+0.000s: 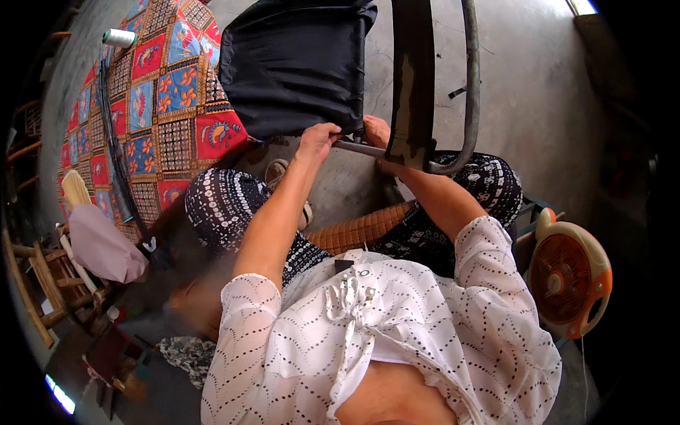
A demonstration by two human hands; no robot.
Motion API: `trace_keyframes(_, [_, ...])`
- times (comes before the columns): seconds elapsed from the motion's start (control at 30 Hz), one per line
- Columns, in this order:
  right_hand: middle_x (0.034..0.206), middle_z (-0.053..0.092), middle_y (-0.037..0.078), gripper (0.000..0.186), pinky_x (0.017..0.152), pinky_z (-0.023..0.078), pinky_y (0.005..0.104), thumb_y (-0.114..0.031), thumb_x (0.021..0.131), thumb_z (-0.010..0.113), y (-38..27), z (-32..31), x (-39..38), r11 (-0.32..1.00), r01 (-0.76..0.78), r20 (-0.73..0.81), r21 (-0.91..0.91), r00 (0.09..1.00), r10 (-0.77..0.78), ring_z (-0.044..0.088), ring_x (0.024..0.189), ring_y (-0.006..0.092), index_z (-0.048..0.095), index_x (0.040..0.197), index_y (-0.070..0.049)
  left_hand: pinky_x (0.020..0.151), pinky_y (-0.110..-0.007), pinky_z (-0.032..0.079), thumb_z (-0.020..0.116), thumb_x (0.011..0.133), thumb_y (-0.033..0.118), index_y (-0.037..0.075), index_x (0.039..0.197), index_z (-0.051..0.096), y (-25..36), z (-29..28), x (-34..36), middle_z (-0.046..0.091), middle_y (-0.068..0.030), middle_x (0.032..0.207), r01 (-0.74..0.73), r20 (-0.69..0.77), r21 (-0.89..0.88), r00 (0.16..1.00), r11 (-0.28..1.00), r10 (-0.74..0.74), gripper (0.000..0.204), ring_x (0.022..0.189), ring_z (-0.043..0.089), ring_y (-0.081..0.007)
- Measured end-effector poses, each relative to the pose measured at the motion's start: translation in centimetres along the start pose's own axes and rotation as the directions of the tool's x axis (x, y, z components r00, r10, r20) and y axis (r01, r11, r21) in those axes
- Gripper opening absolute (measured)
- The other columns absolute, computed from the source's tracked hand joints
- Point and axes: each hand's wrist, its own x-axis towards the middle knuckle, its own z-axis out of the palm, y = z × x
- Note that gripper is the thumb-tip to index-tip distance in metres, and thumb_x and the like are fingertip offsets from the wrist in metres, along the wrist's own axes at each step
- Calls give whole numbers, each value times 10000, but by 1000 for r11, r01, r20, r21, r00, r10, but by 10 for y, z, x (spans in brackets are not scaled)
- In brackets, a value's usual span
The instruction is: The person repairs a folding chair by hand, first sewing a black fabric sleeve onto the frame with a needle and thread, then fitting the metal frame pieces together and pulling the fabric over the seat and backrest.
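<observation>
A black fabric panel (294, 67) stretches in front of me, its near edge close to my hands. My left hand (319, 142) is closed, pinching this edge near the corner, where a thin metal tube (358, 148) begins. Just right of it, my right hand (377, 132) curls at the same corner, its fingers closed on the fabric. My right wrist passes behind a long dark strip (413, 78) with worn patches, so part of that hand is hidden. A bent grey metal tube (472, 85) runs along the strip's right side and curves under its near end.
Patterned red and blue cloth (159, 106) covers a surface at left, with a thread cone (119, 38) and thin dark rods (113, 142) on it. An orange and white fan (569, 276) stands at right. Wooden furniture (53, 283) is at far left. A small black scrap (457, 93) lies on the concrete floor.
</observation>
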Motion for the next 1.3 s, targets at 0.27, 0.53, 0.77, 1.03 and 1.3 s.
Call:
trace_keyframes(0.27, [939, 595, 58, 280, 648, 460, 254, -182, 907, 528, -37, -38, 8, 730, -154, 53, 666, 986, 159, 553, 746, 145, 552, 1115, 4, 780, -337, 500, 600, 683, -127, -28, 780, 594, 1, -1, -2, 595, -114, 845, 41, -14, -41, 999, 998, -42, 139, 821, 584, -242])
trace_keyframes(0.53, [854, 606, 49, 305, 638, 441, 252, -247, 907, 562, -58, -39, 27, 988, -91, 161, -128, 981, 111, 516, 698, 128, 580, 1036, 29, 788, -339, 498, 598, 693, -121, -17, 777, 597, 0, -8, 1, 594, -112, 841, 55, 23, -7, 998, 998, -55, 134, 818, 583, -240])
trace_keyframes(0.77, [759, 592, -4, 251, 582, 438, 251, -230, 829, 642, -66, -108, 48, 950, -91, 215, 298, 976, 26, 541, 680, 77, 637, 922, 3, 789, -337, 499, 606, 696, -117, -18, 769, 605, 5, -5, -3, 596, -110, 840, 85, 43, 3, 995, 996, -85, 123, 818, 585, -232])
trace_keyframes(1.03, [766, 595, 22, 270, 561, 447, 307, -265, 844, 575, -75, -103, 36, 918, -236, -92, 320, 956, 278, 565, 667, 128, 625, 906, -6, 760, -323, 501, 611, 705, -117, -21, 774, 598, 2, -12, -1, 597, -104, 823, 51, 45, -27, 998, 998, -49, 119, 798, 590, -224])
trace_keyframes(1.3, [663, 602, 10, 115, 518, 465, 316, -173, 730, 569, 4, -18, -40, -16, 938, 931, -347, 346, 118, 602, 615, 180, 638, 668, -106, 761, -322, 500, 619, 713, -98, -21, 774, 583, -11, -7, 7, 592, -107, 825, 46, 62, -103, 997, 994, -40, 104, 801, 585, -227])
